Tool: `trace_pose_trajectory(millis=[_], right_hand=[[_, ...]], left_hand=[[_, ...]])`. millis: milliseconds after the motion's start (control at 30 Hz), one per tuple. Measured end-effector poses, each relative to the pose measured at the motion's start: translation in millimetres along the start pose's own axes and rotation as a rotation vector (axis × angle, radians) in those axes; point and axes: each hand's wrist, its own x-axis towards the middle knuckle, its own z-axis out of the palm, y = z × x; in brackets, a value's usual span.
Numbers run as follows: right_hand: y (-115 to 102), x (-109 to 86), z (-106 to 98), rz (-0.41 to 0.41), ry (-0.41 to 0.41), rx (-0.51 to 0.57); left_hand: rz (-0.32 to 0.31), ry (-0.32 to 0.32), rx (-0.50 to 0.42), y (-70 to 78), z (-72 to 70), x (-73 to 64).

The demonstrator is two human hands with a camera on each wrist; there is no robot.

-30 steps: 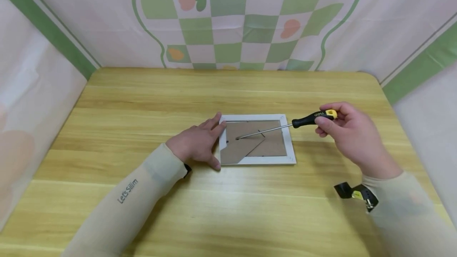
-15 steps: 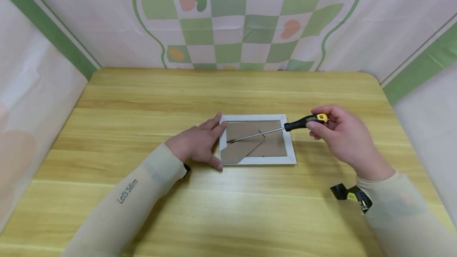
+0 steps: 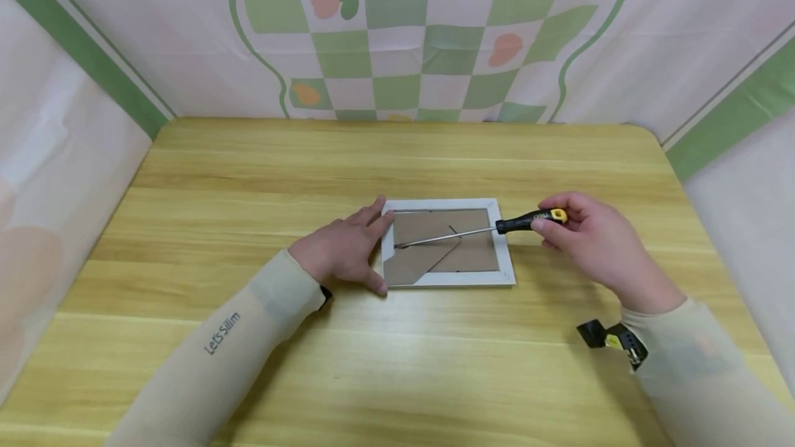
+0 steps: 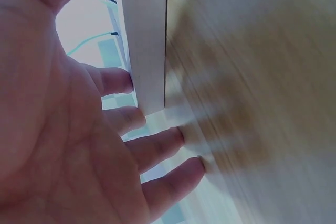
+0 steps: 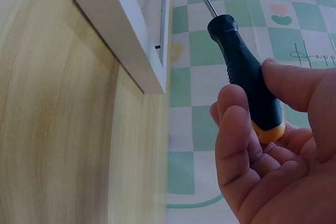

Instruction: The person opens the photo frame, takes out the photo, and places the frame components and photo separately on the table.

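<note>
Watching remotely, I have the right hand (image 3: 590, 247) grasping a screwdriver (image 3: 515, 223) by its handle, the tip near the left hand (image 3: 341, 247). The left hand's fingers spread loosely against the picture frame (image 3: 475, 250), which lies back-up on the counter (image 3: 397, 371) between both hands.

I have a white rectangular picture frame (image 3: 459, 279) lying on a yellow wood-grain table (image 3: 435, 371), flat brown backing (image 3: 435, 221) inside it. A bare left hand (image 3: 341, 247) sits at the frame's left edge; right of the frame, a bare right hand (image 3: 596, 240) holds a black-and-yellow, metal-shafted screwdriver (image 3: 512, 224) whose tip reaches the left inner rim; touching or not, I can't tell. Behind the table hangs green-and-white checked fabric (image 3: 397, 54).
</note>
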Motion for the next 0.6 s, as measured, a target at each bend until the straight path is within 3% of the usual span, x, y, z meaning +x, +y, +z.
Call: trace_pose_trajectory(millis=[600], right_hand=[[1.3, 10.9, 4.7, 0.019, -0.053, -0.066]], left_hand=[[0.007, 0.017, -0.008, 0.2, 0.7, -2.1]])
